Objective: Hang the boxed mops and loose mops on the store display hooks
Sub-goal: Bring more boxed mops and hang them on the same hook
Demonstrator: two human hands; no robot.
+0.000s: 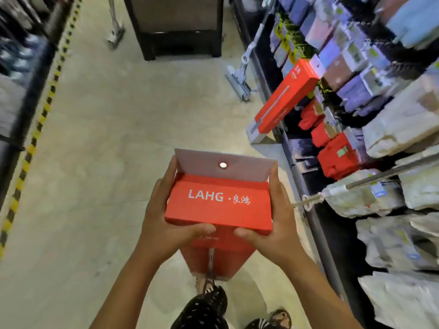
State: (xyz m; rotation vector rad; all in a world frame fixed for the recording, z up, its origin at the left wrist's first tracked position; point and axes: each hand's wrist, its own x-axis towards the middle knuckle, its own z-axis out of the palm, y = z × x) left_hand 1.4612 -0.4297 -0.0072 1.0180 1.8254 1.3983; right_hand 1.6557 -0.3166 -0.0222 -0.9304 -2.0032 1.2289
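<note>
I hold a red boxed mop (219,205) upright in front of me, seen from its top end, with white "LAHG" lettering and a grey hang tab with a round hole. My left hand (166,224) grips its left side and my right hand (273,224) grips its right side. A second red boxed mop (285,98) hangs on the display at the right. A bare metal display hook (308,201) juts from the right shelving, just right of my right hand. Loose mops (240,74) (115,27) lean further down the aisle.
The right shelving (380,115) is packed with hanging cloths, red packs and grey-white mop heads. A dark display stand (175,27) blocks the aisle's far end. Yellow-black floor tape (35,129) runs along the left shelving. My feet show below.
</note>
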